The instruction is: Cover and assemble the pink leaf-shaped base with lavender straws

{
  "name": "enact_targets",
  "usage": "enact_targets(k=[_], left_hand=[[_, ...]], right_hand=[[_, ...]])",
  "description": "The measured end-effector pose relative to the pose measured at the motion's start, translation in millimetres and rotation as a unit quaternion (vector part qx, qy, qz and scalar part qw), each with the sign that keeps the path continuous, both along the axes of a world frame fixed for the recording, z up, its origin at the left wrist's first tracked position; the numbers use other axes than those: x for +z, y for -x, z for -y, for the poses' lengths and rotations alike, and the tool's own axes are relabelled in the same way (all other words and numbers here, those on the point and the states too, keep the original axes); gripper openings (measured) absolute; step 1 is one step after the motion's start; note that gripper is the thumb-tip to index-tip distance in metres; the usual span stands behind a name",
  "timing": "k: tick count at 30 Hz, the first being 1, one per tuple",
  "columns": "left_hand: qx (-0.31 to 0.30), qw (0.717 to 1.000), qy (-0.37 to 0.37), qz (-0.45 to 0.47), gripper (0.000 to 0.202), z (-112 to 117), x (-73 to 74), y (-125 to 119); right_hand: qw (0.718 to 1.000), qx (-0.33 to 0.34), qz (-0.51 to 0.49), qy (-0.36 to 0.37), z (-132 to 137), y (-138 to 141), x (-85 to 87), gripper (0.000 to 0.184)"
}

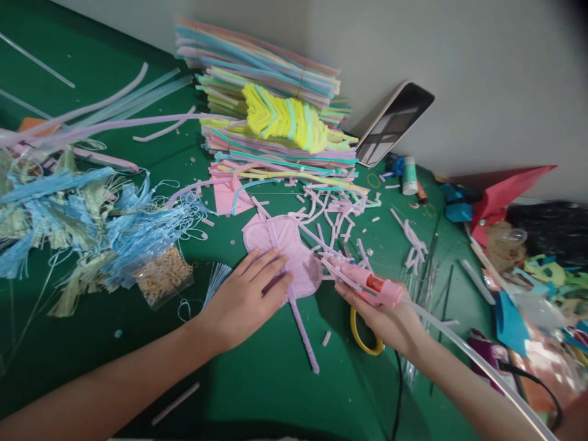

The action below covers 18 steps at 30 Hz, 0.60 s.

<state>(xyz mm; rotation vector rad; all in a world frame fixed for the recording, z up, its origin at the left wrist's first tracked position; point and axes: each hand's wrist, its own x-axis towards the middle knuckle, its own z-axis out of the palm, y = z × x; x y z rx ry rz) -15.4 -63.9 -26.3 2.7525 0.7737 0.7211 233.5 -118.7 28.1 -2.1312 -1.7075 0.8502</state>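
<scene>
A lilac fan shape made of pipe cleaners [305,266] lies on the green table, its wrapped handle [303,334] pointing toward me. My left hand [248,297] rests flat over the fan's left part, fingers stretched out across it. In my right hand [390,318] is a pink hot glue gun [362,282], its nozzle at the fan's right edge; whether it touches cannot be made out. A long clear glue stick [478,358] sticks out of the gun's back. Below the gun shows a yellow scissors handle [362,340], partly hidden by my right hand.
Bundled pipe cleaners [261,61] lie at the back, beside a leaning phone [395,119]. Cut lilac pieces [335,214] are scattered behind the fan. Blue tassels [138,233] and a bag of gold rings [163,275] lie left. A black cord [399,392] runs below my right hand.
</scene>
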Motion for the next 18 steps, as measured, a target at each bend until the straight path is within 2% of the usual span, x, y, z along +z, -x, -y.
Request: enact_targets(k=[3,9,18], left_hand=[[-0.001,1.0,0.0,0.0,0.023,0,-0.3,0],[-0.003,1.0,0.001,0.003,0.023,1,-0.7,0],[0.0,1.0,0.003,0.005,0.023,1,-0.3,-1]], right_hand=[[1.0,-0.011,-0.012,0.013,0,-2,-2.4,0.03],[1.0,0.017,0.001,-0.002,9,-13,-10.3,0.028],[1.0,0.009,0.022,0.002,2,-7,-3.5,0.031]])
